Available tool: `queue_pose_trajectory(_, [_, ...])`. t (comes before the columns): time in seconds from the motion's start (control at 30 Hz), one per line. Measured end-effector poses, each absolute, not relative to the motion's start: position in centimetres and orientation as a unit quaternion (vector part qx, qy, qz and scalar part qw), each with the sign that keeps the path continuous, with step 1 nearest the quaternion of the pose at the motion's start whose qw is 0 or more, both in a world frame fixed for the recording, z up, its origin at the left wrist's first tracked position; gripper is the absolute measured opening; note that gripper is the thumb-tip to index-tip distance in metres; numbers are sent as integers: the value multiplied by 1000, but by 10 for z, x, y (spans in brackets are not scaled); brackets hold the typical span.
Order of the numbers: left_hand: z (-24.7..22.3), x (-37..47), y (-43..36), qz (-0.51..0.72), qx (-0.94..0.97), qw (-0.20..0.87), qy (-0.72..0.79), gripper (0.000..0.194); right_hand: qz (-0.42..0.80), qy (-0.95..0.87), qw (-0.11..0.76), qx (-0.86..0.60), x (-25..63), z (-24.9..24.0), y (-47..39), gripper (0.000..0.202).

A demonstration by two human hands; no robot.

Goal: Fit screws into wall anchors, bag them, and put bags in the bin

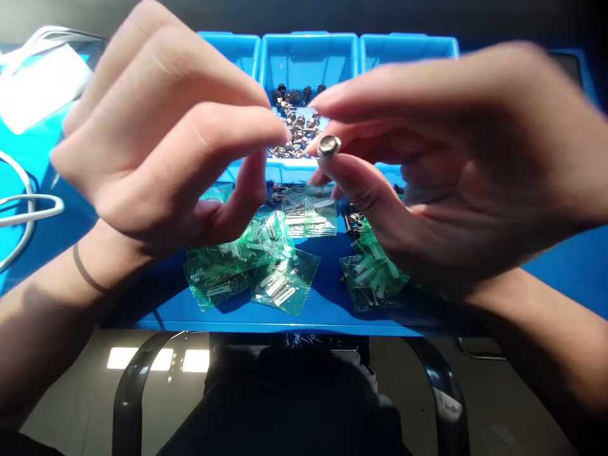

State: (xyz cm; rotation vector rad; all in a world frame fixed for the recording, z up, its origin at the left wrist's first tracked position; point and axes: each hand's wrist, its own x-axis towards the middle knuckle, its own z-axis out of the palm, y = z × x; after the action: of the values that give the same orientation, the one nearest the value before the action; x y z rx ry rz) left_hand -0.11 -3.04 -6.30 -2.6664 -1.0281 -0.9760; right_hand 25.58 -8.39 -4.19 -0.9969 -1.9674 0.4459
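Observation:
In front of the bins, my right hand point(441, 152) pinches a metal hex-head screw point(329, 145) at the thumb tip, its head facing me. My left hand point(175, 126) is raised close by on the left, its fingers curled and closed; whatever lies between the fingertips is hidden. Behind the hands, a blue bin point(308, 63) contains many similar loose screws point(299, 130). Below them, green-tinted clear packets point(285, 282) with white plastic pieces and metal screws inside lie on the blue table. More packets point(373, 272) are under my right hand.
Two more blue bins point(408, 49) flank the middle one. A white cable point(28, 215) and a white sheet point(45, 88) lie at the left. The table's front edge point(294, 327) runs before my lap, between black chair armrests point(130, 392).

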Motion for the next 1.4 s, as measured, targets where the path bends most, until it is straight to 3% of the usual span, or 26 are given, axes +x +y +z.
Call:
queue_pose_trajectory(0.17, [-57,6,-27,-396,-890,141,-174,45,212,-794,411,-394,269,-39,-61,22])
queue_pose_trajectory(0.2, [-53,5,-30,-368,-905,137,-166,52,267,-841,330,-337,272,-38,-54,25])
queue_pose_trajectory(0.27, [-45,3,-39,-274,-936,117,-189,68,270,-871,295,-286,276,-38,-45,28])
queue_pose_trajectory(0.33, [-40,0,-47,-233,-943,95,-219,73,253,-850,356,-295,274,-40,-47,27])
queue_pose_trajectory(0.43, [-38,0,-49,-257,-935,79,-230,65,250,-776,439,-377,265,-43,-64,22])
queue_pose_trajectory(0.57, [-40,6,-44,-273,-925,14,-265,48,223,-773,451,-386,256,-41,-79,22])
queue_pose_trajectory(0.77, [-50,6,-38,-343,-916,92,-186,55,258,-777,425,-385,251,-40,-76,5])
queue_pose_trajectory(0.9, [-46,3,-30,-300,-929,31,-216,49,252,-774,439,-379,253,-40,-70,5])
queue_pose_trajectory(0.97, [-41,6,-32,-284,-923,5,-258,41,267,-791,383,-395,259,-38,-61,8])
queue_pose_trajectory(1.07, [-34,14,-40,-274,-907,-22,-318,42,284,-849,294,-335,267,-34,-53,29])
queue_pose_trajectory(1.2, [-33,20,-48,-261,-903,-30,-341,36,285,-781,398,-388,263,-34,-61,16])
queue_pose_trajectory(1.4, [-44,17,-48,-306,-905,67,-286,30,268,-769,492,-307,250,-42,-75,10])
